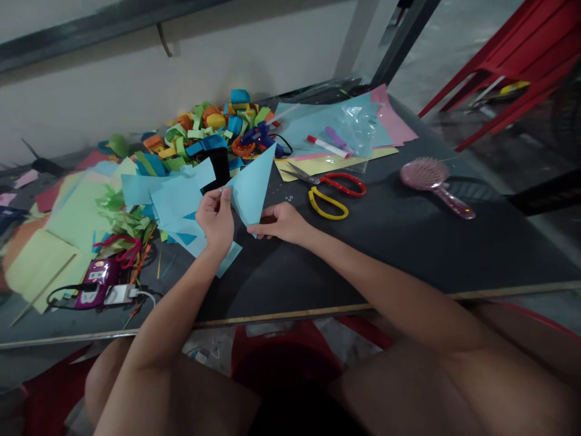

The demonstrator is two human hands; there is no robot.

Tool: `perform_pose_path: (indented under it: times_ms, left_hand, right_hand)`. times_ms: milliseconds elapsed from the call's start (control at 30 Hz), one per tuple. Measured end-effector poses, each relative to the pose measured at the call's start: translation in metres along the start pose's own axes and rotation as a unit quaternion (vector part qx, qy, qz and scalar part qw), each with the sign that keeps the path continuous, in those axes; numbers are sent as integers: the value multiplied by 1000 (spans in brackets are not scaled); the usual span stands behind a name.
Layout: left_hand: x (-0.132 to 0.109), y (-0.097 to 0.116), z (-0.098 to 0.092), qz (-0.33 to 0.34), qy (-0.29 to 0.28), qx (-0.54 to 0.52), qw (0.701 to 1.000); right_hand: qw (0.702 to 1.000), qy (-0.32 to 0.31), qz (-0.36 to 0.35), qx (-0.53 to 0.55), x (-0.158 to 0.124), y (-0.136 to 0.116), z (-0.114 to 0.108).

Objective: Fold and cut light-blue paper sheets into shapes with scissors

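Observation:
A light blue paper piece (pixel 254 184), pointed at its upper right, is held above the dark table (pixel 408 248) between both hands. My left hand (pixel 216 217) pinches its left corner between thumb and fingers. The lower corner is gripped by my right hand (pixel 282 223), thumb on the near side. More light blue paper sheets (pixel 170 197) lie beside and behind my left hand. To the right of the blue piece rest scissors (pixel 327 181) with one red and one yellow handle, blades apart.
Colorful paper strips (pixel 200 130) are heaped along the wall. A pink hairbrush (pixel 429 178) lies at the right. Markers (pixel 327 146) sit on stacked paper (pixel 313 124). A purple device (pixel 97 281) with cables lies at the left front. A red chair (pixel 521 54) stands beyond.

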State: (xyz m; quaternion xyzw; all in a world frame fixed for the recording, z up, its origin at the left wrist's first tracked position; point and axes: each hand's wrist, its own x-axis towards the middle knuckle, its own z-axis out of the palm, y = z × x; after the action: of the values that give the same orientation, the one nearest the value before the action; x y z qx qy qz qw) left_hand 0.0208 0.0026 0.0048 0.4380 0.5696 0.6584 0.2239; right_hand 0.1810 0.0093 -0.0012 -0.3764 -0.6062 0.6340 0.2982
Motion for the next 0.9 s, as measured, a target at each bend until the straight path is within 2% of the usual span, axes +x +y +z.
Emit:
perform_pose_path:
  times_ms: [233,433,567,667,767,833,900]
  left_hand:
    - [-4,2,3,-7,-17,-3,1000]
    - [-3,0,4,-22,-11,-25,999]
    - [0,-3,2,-32,-9,-30,999]
    - [4,-7,2,-46,-56,-68,995]
    - [6,-6,2,-80,-142,-129,978]
    - [5,-1,2,-94,-204,-104,969]
    - [1,5,1,-97,-251,-25,963]
  right_hand:
    - [999,9,28,38,-1,-1,2]
    - [994,-37,74,68,-1,-6,1]
    - [996,-45,68,49,-2,-5,0]
    - [999,-14,35,13,-1,-4,-1]
    - [998,30,13,51,0,-5,-3]
    - [993,70,11,95,1,-8,-5]
    - [985,119,9,125,3,-10,-6]
